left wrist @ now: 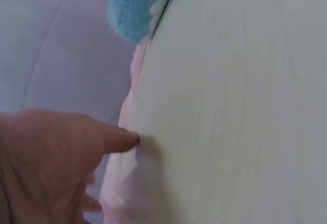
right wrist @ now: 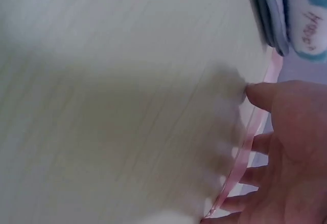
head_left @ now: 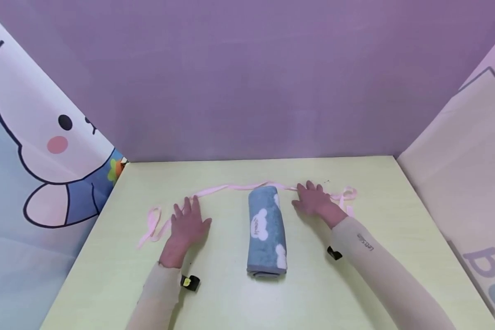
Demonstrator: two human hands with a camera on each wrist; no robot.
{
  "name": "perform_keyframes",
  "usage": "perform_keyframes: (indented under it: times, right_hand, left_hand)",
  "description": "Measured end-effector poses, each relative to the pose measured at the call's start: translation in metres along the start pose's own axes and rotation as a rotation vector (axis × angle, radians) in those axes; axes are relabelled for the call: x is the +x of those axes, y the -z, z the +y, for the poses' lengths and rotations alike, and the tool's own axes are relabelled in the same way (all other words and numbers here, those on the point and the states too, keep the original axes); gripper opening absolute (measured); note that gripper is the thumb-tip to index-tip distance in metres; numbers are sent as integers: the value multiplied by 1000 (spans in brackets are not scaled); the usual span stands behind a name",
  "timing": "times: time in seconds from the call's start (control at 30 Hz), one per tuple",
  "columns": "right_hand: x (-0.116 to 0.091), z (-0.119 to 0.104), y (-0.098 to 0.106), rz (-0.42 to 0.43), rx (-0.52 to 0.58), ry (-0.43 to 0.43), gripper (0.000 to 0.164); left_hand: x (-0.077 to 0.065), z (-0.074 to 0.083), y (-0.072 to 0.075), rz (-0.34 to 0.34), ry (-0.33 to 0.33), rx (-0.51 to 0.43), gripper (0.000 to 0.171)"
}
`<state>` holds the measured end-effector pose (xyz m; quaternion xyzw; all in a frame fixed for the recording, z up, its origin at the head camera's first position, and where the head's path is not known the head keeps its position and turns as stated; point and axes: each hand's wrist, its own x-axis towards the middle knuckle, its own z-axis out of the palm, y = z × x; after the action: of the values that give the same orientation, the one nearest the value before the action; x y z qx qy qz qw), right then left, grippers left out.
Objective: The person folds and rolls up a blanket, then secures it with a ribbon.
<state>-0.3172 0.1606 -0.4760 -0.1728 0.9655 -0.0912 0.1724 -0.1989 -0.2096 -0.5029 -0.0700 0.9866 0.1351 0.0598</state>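
A rolled blue towel [head_left: 267,233] with white cloud-like patches lies lengthwise on the table. Behind its far end runs a pink ribbon [head_left: 231,187], stretched from side to side with loose curled ends. My left hand [head_left: 188,225] lies palm down with fingers spread at the ribbon's left part, holding nothing. On the other side my right hand [head_left: 315,200], fingers also spread, rests on the ribbon's right part. In the left wrist view the thumb [left wrist: 121,139] is straight beside the ribbon. The right wrist view shows the fingers [right wrist: 254,175] reaching over the ribbon.
The pale table [head_left: 227,302] ends at a purple backdrop [head_left: 247,82]. A cartoon-printed cloth [head_left: 45,137] hangs on the left, and a pale printed cloth [head_left: 462,183] on the right. Each sleeve has a small black device [head_left: 190,283] at the wrist.
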Motion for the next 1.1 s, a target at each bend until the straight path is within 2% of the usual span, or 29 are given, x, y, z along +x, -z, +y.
perform_keyframes:
  times: [0.1, 0.23, 0.33, 0.43, 0.53, 0.63, 0.7, 0.77, 0.83, 0.87, 0.93, 1.0, 1.1]
  right_hand:
    - [-4, 8, -3, -17, 10, -1, 69]
    - [-8, 27, -9, 11, 26, 44, 70]
    - [-10, 35, -13, 79, 36, 105, 68]
    - [-15, 30, -12, 167, 75, 146, 64]
    - [-29, 12, -9, 218, 242, 155, 62]
    - [-52, -14, -10, 184, 526, 101, 67]
    - [-67, -30, -14, 135, 702, 40, 72]
    - [-78, -46, -20, 84, 838, -6, 77]
    - [-85, -58, -28, 54, 927, -30, 81]
    - [-87, -63, -31, 40, 971, -40, 82]
    - [-89, -71, -38, 34, 1043, -62, 81]
    - [-89, -76, -44, 51, 1094, -82, 79]
    - [-86, -80, -50, 80, 1139, -107, 75]
  left_hand:
    - [5, 5, 0, -23, -18, -34, 84]
    - [7, 1, 5, -57, 58, -43, 84]
    - [7, -5, 8, -67, 106, -44, 85]
    - [8, -8, 6, -65, 120, -38, 85]
    - [8, -6, 2, -26, 121, 2, 84]
    - [4, 6, 0, 68, 81, 68, 79]
    - [0, 20, -2, 146, 19, 63, 73]
    - [-5, 36, -5, 194, -58, -34, 67]
    - [-12, 53, -7, 174, -131, -213, 62]
    - [-15, 61, -9, 142, -161, -321, 61]
    - [-21, 75, -12, 36, -188, -530, 62]
    - [-26, 87, -13, -90, -188, -711, 67]
    - [-29, 100, -17, -236, -164, -897, 76]
